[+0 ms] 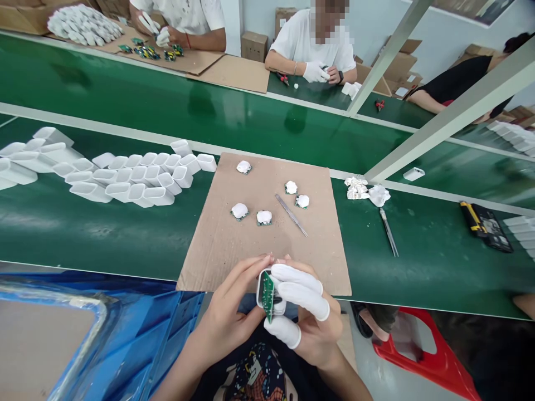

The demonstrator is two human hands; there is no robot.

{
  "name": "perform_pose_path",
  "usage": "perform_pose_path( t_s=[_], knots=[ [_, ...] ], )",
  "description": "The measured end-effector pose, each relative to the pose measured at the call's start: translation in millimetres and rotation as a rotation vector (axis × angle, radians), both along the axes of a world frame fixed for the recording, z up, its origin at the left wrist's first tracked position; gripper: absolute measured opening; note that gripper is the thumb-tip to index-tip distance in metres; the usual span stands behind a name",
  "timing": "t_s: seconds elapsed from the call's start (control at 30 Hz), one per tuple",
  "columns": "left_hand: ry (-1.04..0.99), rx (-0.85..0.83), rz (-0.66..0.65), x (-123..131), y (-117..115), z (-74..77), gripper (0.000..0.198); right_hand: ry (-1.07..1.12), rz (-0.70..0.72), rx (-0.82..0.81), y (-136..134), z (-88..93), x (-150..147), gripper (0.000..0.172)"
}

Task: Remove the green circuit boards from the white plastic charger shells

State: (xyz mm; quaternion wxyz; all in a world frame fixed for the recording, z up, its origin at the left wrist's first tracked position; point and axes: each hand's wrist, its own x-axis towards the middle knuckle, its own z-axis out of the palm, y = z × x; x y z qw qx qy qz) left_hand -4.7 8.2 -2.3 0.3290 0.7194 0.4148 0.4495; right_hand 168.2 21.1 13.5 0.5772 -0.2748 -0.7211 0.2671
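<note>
Low in the view, above my lap, my left hand (229,305) is wrapped round a white plastic housing (259,293) with its open end towards me. My right hand (320,323), with white finger cots on its thumb and two fingers, pinches a green circuit board (267,292). That board stands on edge at the housing's opening; how far it reaches inside is hidden. On the cardboard sheet (217,245) beyond my hands lie several small boards topped with white pads, such as one board (264,218), and metal tweezers (291,215).
Rows of white housings (119,192) stand on the green bench at left. To the right are crumpled white finger cots (379,195), second tweezers (389,232) and a black-and-yellow tool case (486,226). A blue crate (163,334) is at lower left. Co-workers sit across the bench.
</note>
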Motion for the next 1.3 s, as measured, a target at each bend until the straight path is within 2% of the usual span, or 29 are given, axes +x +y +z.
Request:
perform_pose_path(
  t_s=[0.5, 0.97, 1.3],
  knots=[
    [-0.009, -0.013, -0.006, 0.5, -3.4, 1.2, 0.074, 0.018, 0.015, 0.015, -1.9, 1.0, 0.3, 0.054],
    [-0.052, -0.082, -0.014, 0.9, -3.6, -2.2, 0.077, -0.029, -0.061, -0.018, -1.8, -1.7, -1.0, 0.051],
    [-0.017, -0.060, 0.006, 2.3, -4.0, -2.4, 0.073, -0.079, -0.112, -0.003, -3.6, -3.6, -1.4, 0.052]
  ],
)
